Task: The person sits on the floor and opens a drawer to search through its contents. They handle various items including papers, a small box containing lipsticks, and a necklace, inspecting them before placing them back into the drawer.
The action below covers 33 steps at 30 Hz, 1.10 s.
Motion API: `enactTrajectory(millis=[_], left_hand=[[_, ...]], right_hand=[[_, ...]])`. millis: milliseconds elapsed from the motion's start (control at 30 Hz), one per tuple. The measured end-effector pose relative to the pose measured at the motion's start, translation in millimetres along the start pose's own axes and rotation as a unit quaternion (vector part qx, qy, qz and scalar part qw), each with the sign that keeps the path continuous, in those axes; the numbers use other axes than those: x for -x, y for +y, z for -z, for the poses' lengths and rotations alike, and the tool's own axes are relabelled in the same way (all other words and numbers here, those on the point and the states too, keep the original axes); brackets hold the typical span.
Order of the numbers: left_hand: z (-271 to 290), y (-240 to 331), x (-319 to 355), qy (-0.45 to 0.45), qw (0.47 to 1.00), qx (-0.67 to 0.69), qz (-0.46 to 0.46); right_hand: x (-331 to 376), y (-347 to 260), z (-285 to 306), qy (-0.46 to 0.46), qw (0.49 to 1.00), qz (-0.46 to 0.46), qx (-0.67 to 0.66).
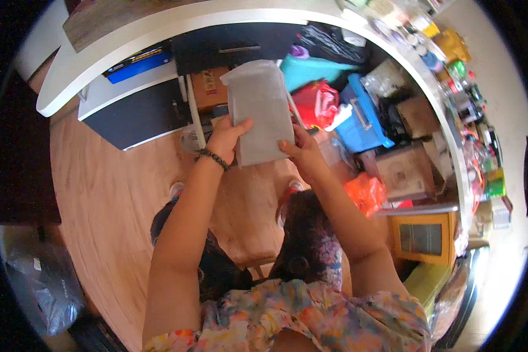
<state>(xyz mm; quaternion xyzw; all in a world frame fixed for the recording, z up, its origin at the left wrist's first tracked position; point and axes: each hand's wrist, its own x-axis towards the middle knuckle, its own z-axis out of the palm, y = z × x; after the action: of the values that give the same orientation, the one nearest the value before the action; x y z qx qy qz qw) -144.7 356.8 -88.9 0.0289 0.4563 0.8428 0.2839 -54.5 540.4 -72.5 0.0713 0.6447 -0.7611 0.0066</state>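
Between my two hands is a flat, rectangular package (261, 114) in a whitish, translucent wrapping. What lies inside the wrapping cannot be made out. My left hand (226, 139), with a dark beaded bracelet at the wrist, grips its left edge, thumb on top. From the right, my right hand (304, 151) is closed on the lower right edge, its thumb also on the upper face. The fingers under the package are hidden. It is held in front of the open shelves, above my knees.
A black drawer (234, 47) and black cabinet (138, 114) stand ahead under a curved white counter (193, 22). To the right are a blue bin (358, 117), a red bag (317, 102), an orange bag (365, 193) and cardboard boxes (405, 170). Bottles and packets crowd the right countertop.
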Motion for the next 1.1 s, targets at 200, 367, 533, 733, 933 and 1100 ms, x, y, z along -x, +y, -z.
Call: enactTrajectory(millis=[200, 367, 533, 733, 933, 1100], left_hand=[[-57, -46, 98, -0.124, 0.989, -0.086, 0.004], [-64, -96, 149, -0.163, 0.958, -0.230, -0.051], [-65, -99, 163, -0.179, 0.954, -0.238, -0.047], [-63, -108, 155, -0.217, 0.950, -0.214, -0.065], [-68, -102, 158, -0.243, 0.935, -0.244, -0.084], [-61, -89, 156, -0.267, 0.909, -0.316, -0.050]], right_hand=[[106, -33, 49, 0.114, 0.977, 0.155, 0.095], [184, -85, 64, 0.054, 0.929, 0.235, 0.282], [246, -99, 35, 0.001, 0.743, 0.343, 0.575], [270, -74, 17, 0.093, 0.722, 0.322, 0.605], [278, -96, 9, 0.105, 0.736, 0.254, 0.619], [262, -125, 48, 0.155, 0.950, 0.180, 0.205]])
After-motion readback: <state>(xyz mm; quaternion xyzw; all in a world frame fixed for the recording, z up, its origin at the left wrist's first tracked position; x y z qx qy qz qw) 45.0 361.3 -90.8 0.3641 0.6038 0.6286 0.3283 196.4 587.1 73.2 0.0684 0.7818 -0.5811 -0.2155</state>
